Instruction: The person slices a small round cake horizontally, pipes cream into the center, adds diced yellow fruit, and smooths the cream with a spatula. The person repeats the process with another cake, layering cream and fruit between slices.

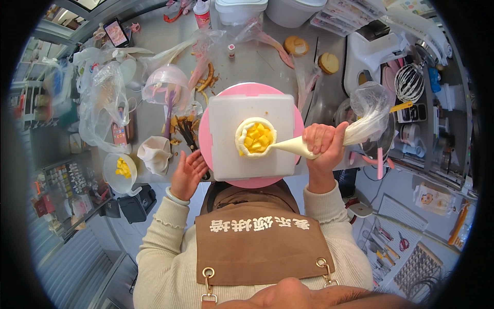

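In my right hand (325, 144) is a clear piping bag (293, 146) filled with pale cream, squeezed in closed fingers. Its tip points left and meets the right rim of a small round cake (241, 138). A cream ring edges that cake, and yellow fruit cubes (259, 138) fill the middle. Under it lies a white square board (226, 162) on a pink round turntable (205, 135). My left hand (188, 172) is at the turntable's lower left edge, empty, fingers spread; whether they touch the edge I cannot tell.
Left of the turntable are a white bowl (110, 172) with fruit cubes, a crumpled cloth-like bag (154, 155), a clear pink-tinted bowl (167, 85) and plastic bags (105, 103). Two round cake pieces (328, 63) lie at back right, near a white stand mixer (368, 56). A phone (116, 33) stands at far left.
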Tool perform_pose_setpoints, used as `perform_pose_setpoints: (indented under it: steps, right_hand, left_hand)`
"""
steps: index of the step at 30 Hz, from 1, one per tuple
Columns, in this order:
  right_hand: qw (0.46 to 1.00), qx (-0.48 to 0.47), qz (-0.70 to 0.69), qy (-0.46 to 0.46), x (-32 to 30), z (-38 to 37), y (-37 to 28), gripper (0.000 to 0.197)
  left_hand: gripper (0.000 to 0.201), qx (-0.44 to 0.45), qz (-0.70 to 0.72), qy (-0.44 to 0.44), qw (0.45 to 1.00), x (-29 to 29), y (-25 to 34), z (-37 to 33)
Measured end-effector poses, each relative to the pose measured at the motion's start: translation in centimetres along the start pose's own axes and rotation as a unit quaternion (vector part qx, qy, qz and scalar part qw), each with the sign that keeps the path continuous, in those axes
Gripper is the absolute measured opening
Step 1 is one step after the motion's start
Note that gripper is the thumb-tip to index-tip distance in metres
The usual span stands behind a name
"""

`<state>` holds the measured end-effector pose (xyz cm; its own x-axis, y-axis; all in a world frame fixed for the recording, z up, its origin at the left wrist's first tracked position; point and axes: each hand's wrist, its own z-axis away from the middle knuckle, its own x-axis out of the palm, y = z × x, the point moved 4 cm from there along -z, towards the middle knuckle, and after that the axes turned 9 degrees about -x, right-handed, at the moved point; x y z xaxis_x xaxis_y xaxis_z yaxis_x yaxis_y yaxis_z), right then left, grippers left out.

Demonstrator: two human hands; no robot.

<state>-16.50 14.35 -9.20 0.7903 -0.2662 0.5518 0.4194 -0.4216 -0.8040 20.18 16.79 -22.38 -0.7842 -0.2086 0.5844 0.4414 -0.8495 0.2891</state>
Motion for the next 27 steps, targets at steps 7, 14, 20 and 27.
perform_pose_setpoints:
  steps: [7, 14, 20, 27]
  right_hand:
    - [1.000, -0.001, 0.016, -0.001, 0.1, -0.4, -0.1, 0.070]
    - [0.999, -0.015, 0.032, -0.004, 0.2, -0.6, 0.0, 0.071]
    - [0.999, -0.040, 0.016, -0.020, 0.9, -0.8, -1.0, 0.070]
    - [0.987, -0.022, 0.034, -0.155, 5.6, 0.3, -0.1, 0.068]
  left_hand:
    - [0.073, -0.020, 0.014, -0.019, 1.000, 0.1, -1.9, 0.2]
    - [0.076, -0.045, -0.001, -0.055, 0.997, 0.6, -2.7, 0.6]
    - [0.079, -0.061, -0.048, -0.062, 0.995, 1.1, -3.2, 1.4]
    - [0.083, -0.082, -0.072, -0.085, 0.990, 1.7, -4.2, 1.5]
